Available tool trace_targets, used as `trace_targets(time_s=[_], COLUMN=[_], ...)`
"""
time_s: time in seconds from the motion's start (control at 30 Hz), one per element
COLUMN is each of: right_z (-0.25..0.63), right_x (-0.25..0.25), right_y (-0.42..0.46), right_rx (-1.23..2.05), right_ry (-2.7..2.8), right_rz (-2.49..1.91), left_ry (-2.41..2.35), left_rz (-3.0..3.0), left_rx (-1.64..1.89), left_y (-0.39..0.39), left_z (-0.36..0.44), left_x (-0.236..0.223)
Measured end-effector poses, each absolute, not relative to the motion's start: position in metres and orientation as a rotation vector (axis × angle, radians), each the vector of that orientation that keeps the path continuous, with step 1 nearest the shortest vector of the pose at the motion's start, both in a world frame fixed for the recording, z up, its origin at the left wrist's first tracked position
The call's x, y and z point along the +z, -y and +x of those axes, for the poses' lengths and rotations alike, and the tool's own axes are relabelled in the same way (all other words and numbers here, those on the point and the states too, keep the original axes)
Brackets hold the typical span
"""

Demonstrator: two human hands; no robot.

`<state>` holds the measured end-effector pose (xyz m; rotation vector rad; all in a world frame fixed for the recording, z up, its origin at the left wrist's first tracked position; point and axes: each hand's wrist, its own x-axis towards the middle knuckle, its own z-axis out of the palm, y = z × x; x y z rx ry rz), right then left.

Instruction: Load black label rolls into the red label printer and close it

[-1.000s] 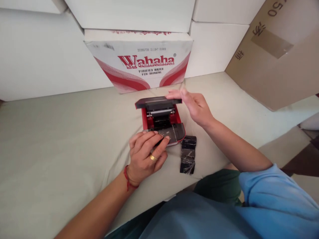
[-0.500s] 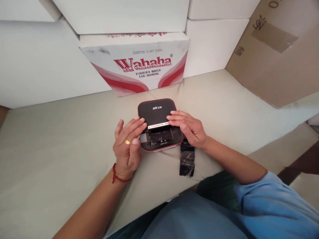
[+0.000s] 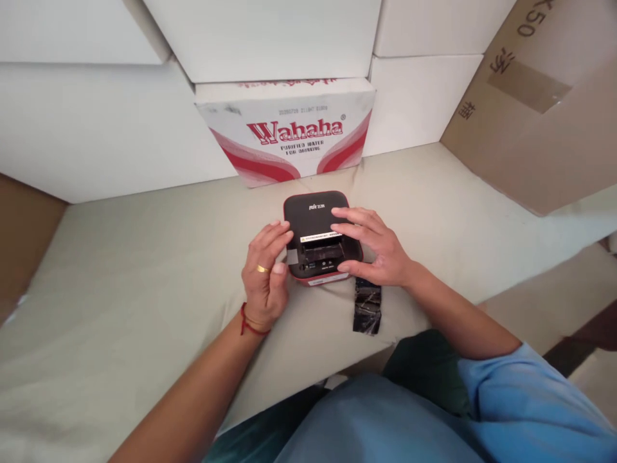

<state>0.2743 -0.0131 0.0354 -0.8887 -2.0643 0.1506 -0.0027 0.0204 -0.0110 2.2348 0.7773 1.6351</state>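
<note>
A small black printer (image 3: 313, 222) with a red rim lies on the cloth-covered surface. A white warning strip runs across its top, above a dark slot. My left hand (image 3: 267, 270) is at its left side, fingers stretched and fingertips at the edge, thumb apart. Over the right part of the top is my right hand (image 3: 380, 247), fingers spread, with the thumb near the front right corner. Whether its fingertips press on the printer I cannot tell. A crumpled strip of shiny black film (image 3: 367, 307) lies just in front of the printer's right corner.
A red and white Wahaha water carton (image 3: 289, 138) stands behind the printer. White boxes (image 3: 110, 128) are stacked around it. A large brown cardboard box (image 3: 535, 141) is at the right, and a brown panel (image 3: 29, 238) at the left. The pale cloth (image 3: 159, 283) covers the worktop.
My right hand's fingers have spread from lying close together, its thumb now farther from them. My left hand stays at the printer's left side. The whole view has shifted somewhat.
</note>
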Motion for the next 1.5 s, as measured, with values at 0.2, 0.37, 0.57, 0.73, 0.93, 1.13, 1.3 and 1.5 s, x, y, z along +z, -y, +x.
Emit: trace_targets(time_s=[0.2, 0.37, 0.57, 0.73, 0.93, 1.13, 1.3, 1.5], right_z=[0.269, 0.268, 0.267, 0.268, 0.268, 0.255, 0.212, 0.173], right_x=[0.043, 0.034, 0.025, 0.021, 0.034, 0.096, 0.142, 0.13], right_y=[0.021, 0.029, 0.042, 0.048, 0.051, 0.03, -0.018, -0.054], right_rx=[0.139, 0.099, 0.003, -0.03, 0.044, 0.471, 0.518, 0.072], right_ry=[2.04, 2.053, 2.095, 2.132, 2.124, 1.991, 2.393, 2.637], right_rz=[-0.842, -0.778, -0.734, -0.79, -0.778, -1.266, -2.002, -2.183], left_ry=[-0.913, -0.656, -0.67, -0.68, -0.671, -0.582, -0.665, -0.657], left_rz=[1.845, 1.201, 1.048, 1.029, 0.941, 0.913, 0.818, 0.815], left_rx=[1.55, 1.23, 1.127, 1.083, 1.156, 1.23, 1.258, 1.241], left_y=[-0.02, -0.023, -0.027, -0.038, -0.037, -0.036, -0.041, -0.043], left_z=[-0.001, 0.009, 0.008, 0.006, 0.017, 0.025, 0.029, 0.033], left_x=[-0.025, -0.028, -0.026, -0.032, -0.03, -0.033, -0.037, -0.04])
